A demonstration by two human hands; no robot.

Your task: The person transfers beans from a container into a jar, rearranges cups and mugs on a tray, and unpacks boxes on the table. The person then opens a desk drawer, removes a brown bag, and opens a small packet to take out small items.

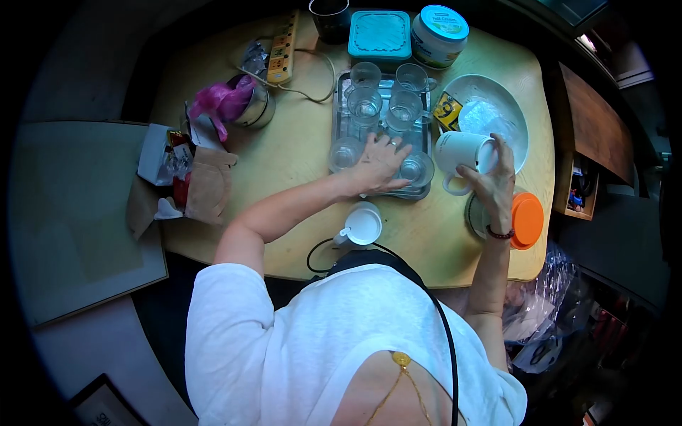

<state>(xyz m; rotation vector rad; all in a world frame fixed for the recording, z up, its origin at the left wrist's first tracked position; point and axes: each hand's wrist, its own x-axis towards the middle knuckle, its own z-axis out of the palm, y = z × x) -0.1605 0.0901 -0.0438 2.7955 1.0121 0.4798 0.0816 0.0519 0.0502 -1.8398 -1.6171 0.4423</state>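
A metal tray [338, 117] carries several clear glass mugs in rows. Over its front part is my left hand [383, 165], fingers spread, between a glass at the left [345, 153] and one at the right [413, 167]; its fingertips are close to the glasses, and contact is hard to tell. My right hand [490, 179] grips a white mug [458, 150] by its ends, tilted on its side with the handle downward, beside the white bowl [522, 131]. Another white mug with a lid [363, 224] stands in front of the tray.
A jar with an orange lid [528, 221] is under my right forearm. Behind the tray are a turquoise box [380, 34] and a tub [440, 35]. Leftward lie a power strip [283, 50], a metal container with pink plastic [257, 106] and an open carton [210, 181].
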